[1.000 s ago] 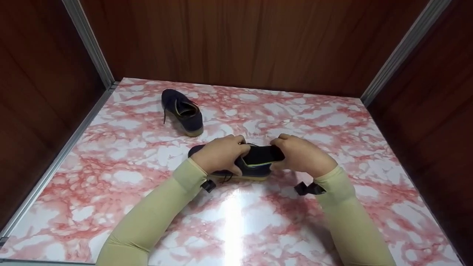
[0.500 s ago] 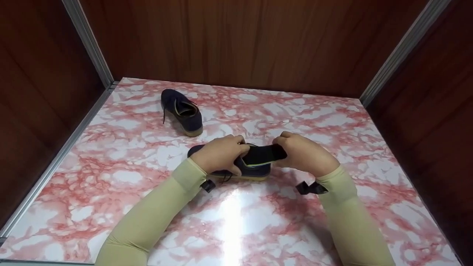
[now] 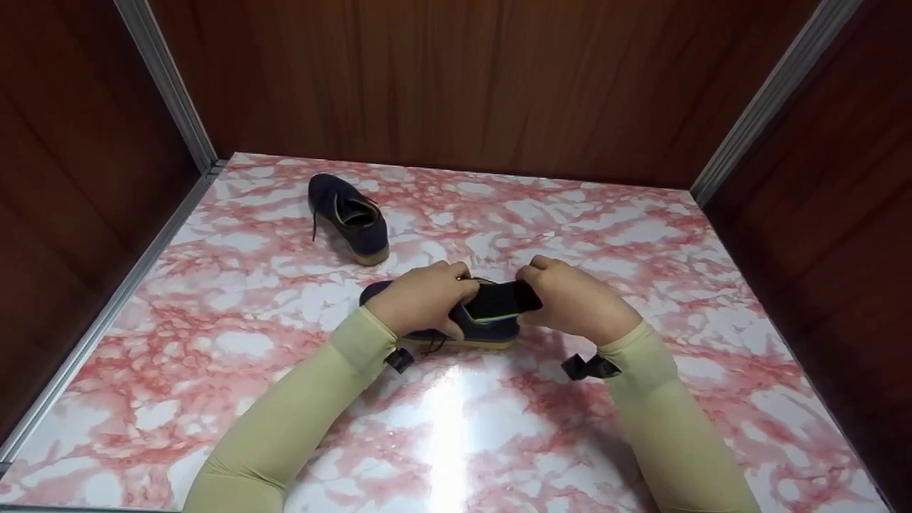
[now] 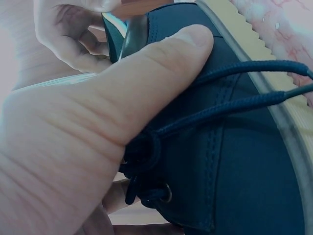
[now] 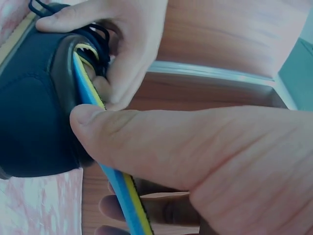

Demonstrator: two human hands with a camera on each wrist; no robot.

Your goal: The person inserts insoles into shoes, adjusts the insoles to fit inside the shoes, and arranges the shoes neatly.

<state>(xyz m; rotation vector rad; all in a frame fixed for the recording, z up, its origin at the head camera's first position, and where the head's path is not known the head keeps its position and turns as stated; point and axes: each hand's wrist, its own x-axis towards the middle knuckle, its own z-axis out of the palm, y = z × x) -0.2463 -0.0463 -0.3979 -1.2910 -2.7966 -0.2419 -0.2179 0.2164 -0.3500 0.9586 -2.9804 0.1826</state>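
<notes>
A dark navy lace-up shoe [image 3: 496,332] with a tan sole lies sideways on the table, toe to the left. My left hand [image 3: 422,298] grips it across the laces [image 4: 244,68], its thumb pressed on the upper. From the shoe's opening sticks out an insole [image 3: 493,301], black on top, with yellow and blue layers along its edge in the right wrist view. My right hand [image 3: 576,299] pinches the insole's heel end between thumb and fingers, the thumb tip close against the shoe's collar. The insole's front part is hidden inside the shoe.
A second navy shoe [image 3: 350,218] stands upright farther back on the left, its laces loose. The table [image 3: 627,228] has a red-and-white marbled top. Brown wood-grain panels [image 3: 456,85] with metal corner profiles enclose it at the back and sides.
My right hand moved slightly right with the insole, then back left toward the shoe, so a little less of the insole sticks out. The left hand keeps its hold on the shoe.
</notes>
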